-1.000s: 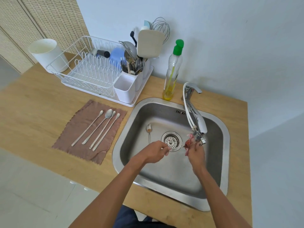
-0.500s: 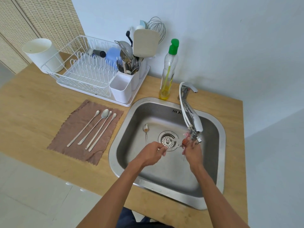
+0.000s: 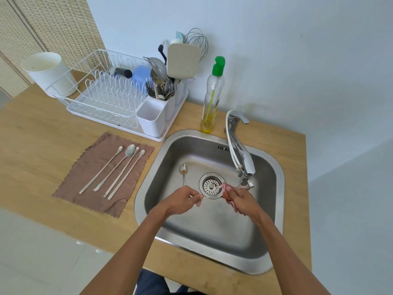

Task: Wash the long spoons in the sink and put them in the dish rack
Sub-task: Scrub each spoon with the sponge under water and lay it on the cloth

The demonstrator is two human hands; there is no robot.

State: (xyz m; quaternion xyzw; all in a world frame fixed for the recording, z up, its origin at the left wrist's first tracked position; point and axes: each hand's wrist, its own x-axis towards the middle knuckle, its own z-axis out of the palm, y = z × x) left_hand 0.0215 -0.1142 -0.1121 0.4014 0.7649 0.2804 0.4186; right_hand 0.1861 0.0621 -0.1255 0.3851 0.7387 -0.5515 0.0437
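Wooden counter (image 3: 42, 128), pale wall (image 3: 297, 60); left hand (image 3: 180, 201) in pinch on spoon (image 3: 212, 197), right hand (image 3: 244, 201) tight around cloth (image 3: 232, 205)

Sink (image 3: 274, 173) brushed steel; tap (image 3: 242, 154) glossy chrome; counter (image 3: 38, 128) matt wood; rack (image 3: 102, 96) white coated wire; mat (image 3: 89, 165) brown cloth

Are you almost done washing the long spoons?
Not yet. Done: no long spoon clearly shows in the dish rack. In hand: the left hand pinches one spoon while the right hand rubs it with a pink cloth over the sink. Left: a dirty spoon lies in the sink, and four long spoons lie on the brown cloth; whether those are washed, I cannot tell.
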